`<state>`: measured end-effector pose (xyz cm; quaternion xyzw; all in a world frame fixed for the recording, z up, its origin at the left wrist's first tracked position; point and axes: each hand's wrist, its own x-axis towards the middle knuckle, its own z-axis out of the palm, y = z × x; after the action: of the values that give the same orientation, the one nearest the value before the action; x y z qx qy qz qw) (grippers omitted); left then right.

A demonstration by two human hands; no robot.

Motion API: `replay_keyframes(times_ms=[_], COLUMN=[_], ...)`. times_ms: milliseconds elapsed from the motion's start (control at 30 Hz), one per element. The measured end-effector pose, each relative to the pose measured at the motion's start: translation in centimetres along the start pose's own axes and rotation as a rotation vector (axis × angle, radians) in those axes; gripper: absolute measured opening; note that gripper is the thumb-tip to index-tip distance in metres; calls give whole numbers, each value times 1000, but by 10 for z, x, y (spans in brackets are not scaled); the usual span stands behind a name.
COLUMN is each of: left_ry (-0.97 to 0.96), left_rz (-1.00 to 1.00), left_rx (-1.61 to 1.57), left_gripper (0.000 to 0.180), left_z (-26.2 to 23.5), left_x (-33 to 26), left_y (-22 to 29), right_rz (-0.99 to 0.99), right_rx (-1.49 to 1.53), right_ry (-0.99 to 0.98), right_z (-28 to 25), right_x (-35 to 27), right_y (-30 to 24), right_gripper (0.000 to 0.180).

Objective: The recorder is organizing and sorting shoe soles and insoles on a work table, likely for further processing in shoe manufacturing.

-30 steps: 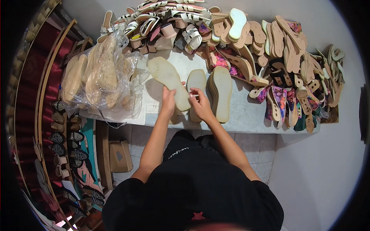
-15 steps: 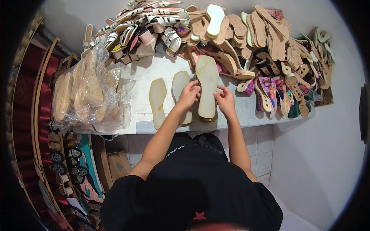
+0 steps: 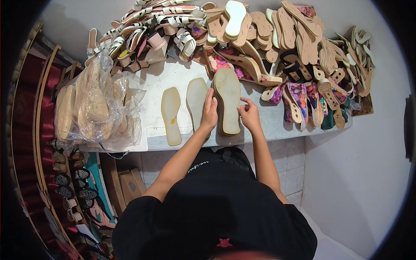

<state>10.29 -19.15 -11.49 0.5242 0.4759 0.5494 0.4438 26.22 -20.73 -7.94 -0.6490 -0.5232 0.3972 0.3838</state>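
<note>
A stack of pale, translucent shoe soles [image 3: 228, 102] lies on the table right in front of me, toe ends away from me. Against its left side my left hand [image 3: 210, 113] rests with straight, flat fingers. My right hand [image 3: 249, 114] has curled fingers, with thumb and index at the stack's right edge. Left of the stack lies a similar sole [image 3: 196, 99], its lower part partly behind my left wrist. Farther left, another sole [image 3: 171, 115] with a yellow-orange stain lies alone on a white sheet [image 3: 151, 82].
A clear plastic bag [image 3: 97, 102] of tan wedge soles stands at the left. White strappy sandals [image 3: 167, 19] are heaped at the back left. Tan insoles [image 3: 286, 28] and floral wedges [image 3: 297, 102] crowd the back and right. A shoe rack [image 3: 65, 177] stands at the lower left.
The top sole has come down flush onto the stack. My left hand has straightened from curled fingers to lie along the stack's side. The view has shifted slightly.
</note>
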Motion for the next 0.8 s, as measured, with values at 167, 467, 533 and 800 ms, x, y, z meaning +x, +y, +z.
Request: replay_keyframes(times_ms=[167, 467, 533, 800], left_ry=[0, 0, 3, 7], left_rz=[-13, -28, -30, -39], left_rx=[-9, -24, -27, -43], left_gripper=[46, 49, 50, 53], left_z=[10, 16, 12, 18], left_x=[-3, -10, -5, -12], left_y=[-6, -14, -16, -23], right_rz=[-30, -145, -150, -57], right_rx=[-52, -275, -278, -178], right_ry=[47, 109, 96, 57], right_z=[1, 3, 3, 4], right_x=[-3, 4, 4, -3], right_y=[-9, 12, 9, -7], right_gripper=[34, 37, 37, 38])
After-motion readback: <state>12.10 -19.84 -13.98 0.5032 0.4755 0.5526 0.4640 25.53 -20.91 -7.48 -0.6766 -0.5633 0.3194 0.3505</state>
